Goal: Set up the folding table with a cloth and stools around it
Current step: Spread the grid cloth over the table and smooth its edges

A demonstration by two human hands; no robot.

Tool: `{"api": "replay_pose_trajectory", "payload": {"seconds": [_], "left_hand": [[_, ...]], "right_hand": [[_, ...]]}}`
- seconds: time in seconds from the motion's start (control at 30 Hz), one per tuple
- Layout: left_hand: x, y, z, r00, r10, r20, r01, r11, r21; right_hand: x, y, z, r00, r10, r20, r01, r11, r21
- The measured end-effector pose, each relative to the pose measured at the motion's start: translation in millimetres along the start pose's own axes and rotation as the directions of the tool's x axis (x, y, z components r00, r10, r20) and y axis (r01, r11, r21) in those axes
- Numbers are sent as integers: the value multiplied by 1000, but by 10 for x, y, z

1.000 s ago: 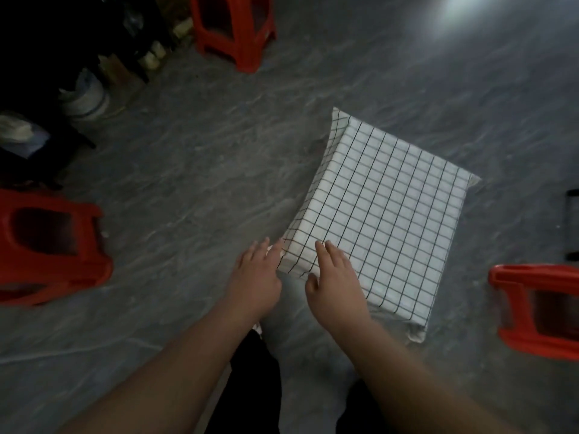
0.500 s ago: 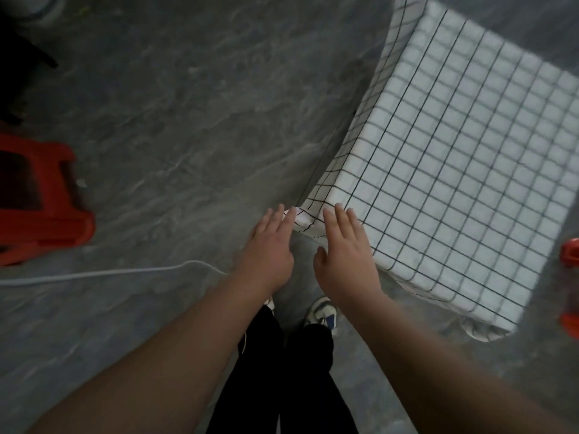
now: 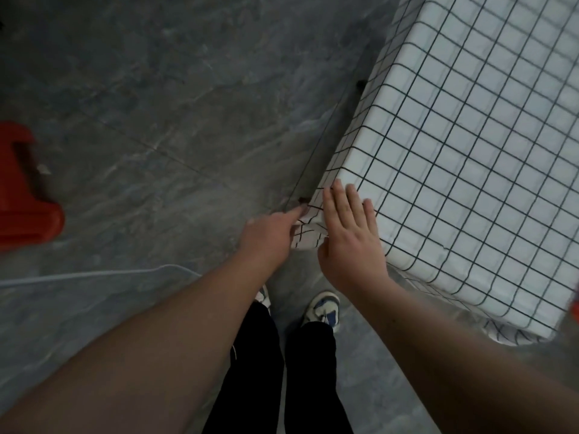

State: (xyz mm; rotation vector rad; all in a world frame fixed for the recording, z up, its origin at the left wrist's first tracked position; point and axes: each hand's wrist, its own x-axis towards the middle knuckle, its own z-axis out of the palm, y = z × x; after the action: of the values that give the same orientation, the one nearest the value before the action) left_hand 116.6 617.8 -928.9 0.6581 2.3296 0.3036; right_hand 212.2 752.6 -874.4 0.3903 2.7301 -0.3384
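No legible text, label, brand, number or sign anywhere.

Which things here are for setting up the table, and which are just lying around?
For the job: cloth, the table under it, red stool, left hand at the hanging corner, right hand flat on the cloth.

Just there: white cord, shoes.

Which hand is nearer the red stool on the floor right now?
Left. The left hand holds the checked tablecloth corner on the side toward the red stool; the right hand lies flat on the cloth, farther away.
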Motion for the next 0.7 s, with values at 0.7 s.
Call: {"api": "replay_pose_trajectory", "payload": {"seconds": [0.7], "left_hand": [[224, 122, 119, 993, 119, 5, -119, 992, 37]], "right_hand": [[3, 48, 67, 999, -25, -44, 25, 1000, -1]]}}
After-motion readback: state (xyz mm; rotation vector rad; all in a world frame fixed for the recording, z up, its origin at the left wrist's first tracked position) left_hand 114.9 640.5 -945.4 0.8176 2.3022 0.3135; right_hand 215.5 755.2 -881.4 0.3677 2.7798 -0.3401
